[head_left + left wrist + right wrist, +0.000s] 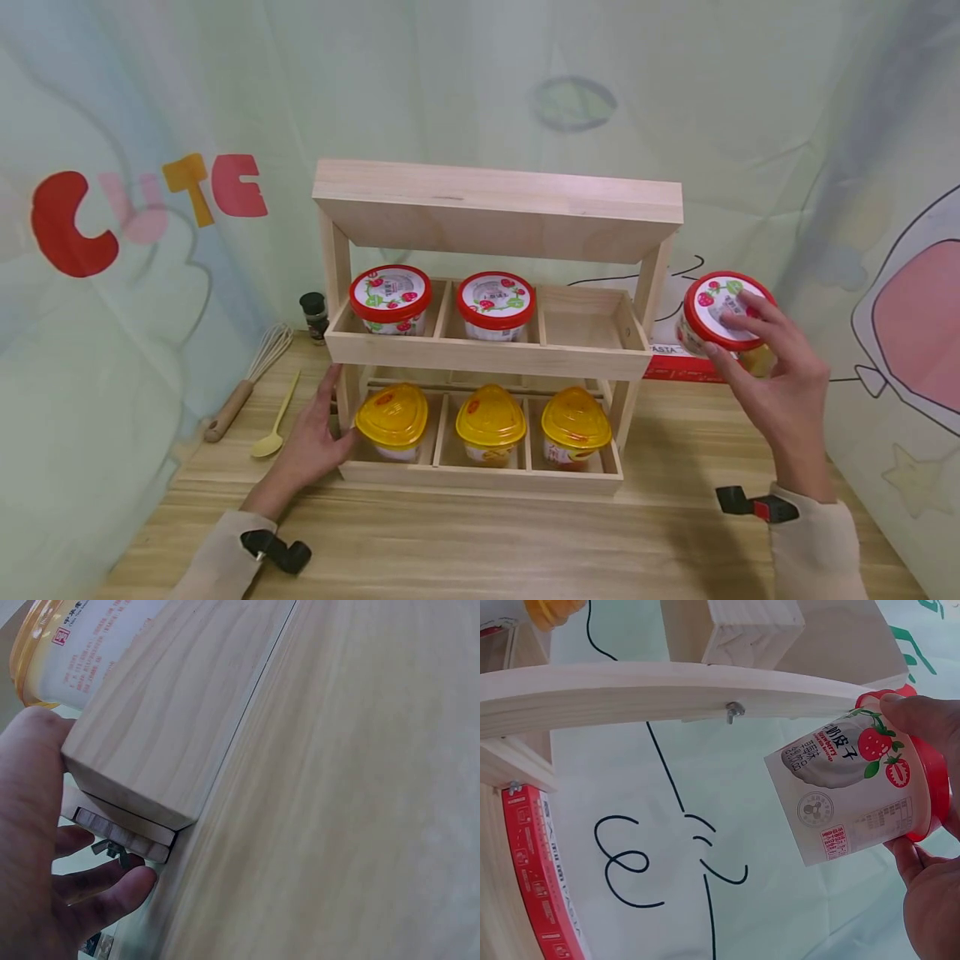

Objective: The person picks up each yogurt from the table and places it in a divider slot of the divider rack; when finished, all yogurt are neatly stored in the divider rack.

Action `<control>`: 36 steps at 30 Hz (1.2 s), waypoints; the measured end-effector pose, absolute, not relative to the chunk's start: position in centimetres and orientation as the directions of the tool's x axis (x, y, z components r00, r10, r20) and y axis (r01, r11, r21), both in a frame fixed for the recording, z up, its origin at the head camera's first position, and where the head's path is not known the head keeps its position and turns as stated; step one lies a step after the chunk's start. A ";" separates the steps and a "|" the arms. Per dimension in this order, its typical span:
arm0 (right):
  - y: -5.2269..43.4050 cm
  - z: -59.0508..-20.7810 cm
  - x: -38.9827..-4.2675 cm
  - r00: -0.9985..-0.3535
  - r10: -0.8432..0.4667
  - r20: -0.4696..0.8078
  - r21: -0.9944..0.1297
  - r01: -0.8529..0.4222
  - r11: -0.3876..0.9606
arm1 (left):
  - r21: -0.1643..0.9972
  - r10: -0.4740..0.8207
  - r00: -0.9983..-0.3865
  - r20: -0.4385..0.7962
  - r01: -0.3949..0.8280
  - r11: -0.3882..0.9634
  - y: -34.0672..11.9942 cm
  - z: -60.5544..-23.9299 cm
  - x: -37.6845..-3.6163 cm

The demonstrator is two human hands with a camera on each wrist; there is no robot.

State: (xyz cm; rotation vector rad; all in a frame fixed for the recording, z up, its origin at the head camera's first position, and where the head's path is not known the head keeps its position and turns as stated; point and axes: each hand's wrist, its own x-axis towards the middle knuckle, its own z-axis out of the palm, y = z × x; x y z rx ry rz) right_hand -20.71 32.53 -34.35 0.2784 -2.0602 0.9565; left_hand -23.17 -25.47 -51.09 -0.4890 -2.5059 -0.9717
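My right hand [791,383] grips a strawberry-printed tub [708,308] by its red-rimmed lid, raised right of a two-tier wooden rack [487,356]. The right wrist view has the tub [847,787] tilted, with thumb and fingers on opposite sides of the lid. My left hand [311,446] holds the rack's lower left end, thumb at the front corner and fingers bent around the side. Two matching red-lidded tubs [391,296] stand in the upper tier's left and middle compartments; its right compartment is empty. Three yellow-lidded tubs [491,417] fill the lower front row.
On the left of the table [450,542] lie a whisk [247,387] and a yellow spoon [277,425], with a dark-capped jar [313,315] behind. A red pasta box [675,367] sits behind the rack's right side. Printed curtains enclose the table.
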 end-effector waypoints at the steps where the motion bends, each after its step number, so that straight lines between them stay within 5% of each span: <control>1: 32.5 -34.2 -20.7 -0.628 0.129 0.768 -0.527 -0.504 0.684 | 0.554 0.173 -0.856 0.488 0.457 0.696 -25.4 -51.1 -23.2; 36: 30.3 -31.0 -20.0 -0.570 -0.019 0.821 -0.432 -0.644 0.632 | 0.545 0.174 -0.858 0.483 0.450 0.708 -25.5 -51.0 -23.3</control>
